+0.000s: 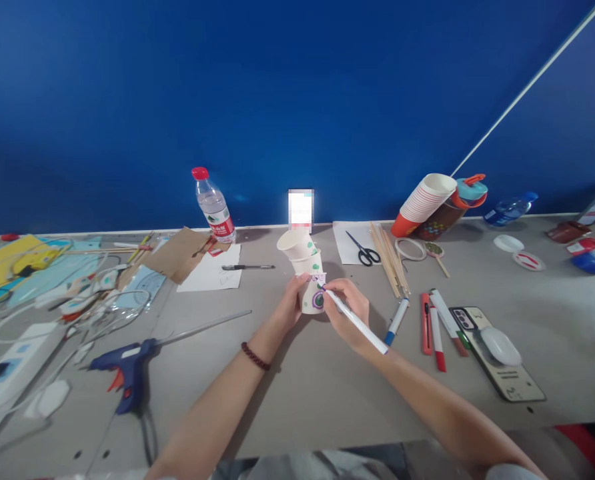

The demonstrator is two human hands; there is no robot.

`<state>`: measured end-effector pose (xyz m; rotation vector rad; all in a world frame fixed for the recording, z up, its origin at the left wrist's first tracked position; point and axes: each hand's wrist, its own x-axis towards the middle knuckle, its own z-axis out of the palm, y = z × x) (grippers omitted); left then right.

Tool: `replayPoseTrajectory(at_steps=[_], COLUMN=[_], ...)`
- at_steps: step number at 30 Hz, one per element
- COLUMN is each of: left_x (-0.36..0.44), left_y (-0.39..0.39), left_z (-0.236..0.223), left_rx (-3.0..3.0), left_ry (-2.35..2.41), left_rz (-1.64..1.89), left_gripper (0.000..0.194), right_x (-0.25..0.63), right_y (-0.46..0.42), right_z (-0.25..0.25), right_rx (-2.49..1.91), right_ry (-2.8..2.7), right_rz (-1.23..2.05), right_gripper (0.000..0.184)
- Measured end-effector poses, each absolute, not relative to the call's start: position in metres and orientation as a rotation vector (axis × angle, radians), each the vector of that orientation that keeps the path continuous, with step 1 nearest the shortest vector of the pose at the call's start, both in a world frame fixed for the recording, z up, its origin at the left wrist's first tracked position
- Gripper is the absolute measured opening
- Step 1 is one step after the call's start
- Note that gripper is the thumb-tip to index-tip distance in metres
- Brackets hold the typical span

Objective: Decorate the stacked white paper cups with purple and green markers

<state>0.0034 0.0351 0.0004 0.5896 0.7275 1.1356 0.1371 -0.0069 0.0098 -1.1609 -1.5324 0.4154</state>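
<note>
In the middle of the head view, white paper cups (306, 267) are joined one above another, marked with green spots and purple drawing. My left hand (292, 300) is closed round the lower cup from its left side. A white marker (360, 324) sits in my right hand (347, 308), pinched by the fingers. Its purple tip meets or nearly meets the cup just above a purple ring with a green centre. The palm side of my left hand is hidden. A blue-capped marker (396, 321) lies right of my right hand.
Left are a blue glue gun (127, 365), a power strip (12, 373) with tangled cables, and a water bottle (215, 207). Scissors (363, 251), wooden sticks (390, 260) and stacked cups (422, 203) stand or lie behind right. A red cutter (426, 325) and phone (502, 360) lie nearer.
</note>
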Motion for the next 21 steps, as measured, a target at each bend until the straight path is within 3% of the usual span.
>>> replayPoseTrajectory(at_steps=[21], left_x=[0.0033], left_y=[0.0341], left_z=[0.0033], left_rx=[0.598], left_ry=[0.729], left_rz=[1.134], left_gripper=[0.042], right_x=[0.1361], right_y=[-0.0071], right_z=[0.0123], right_rx=[-1.158], right_ry=[-1.52], right_rz=[0.399], right_gripper=[0.007])
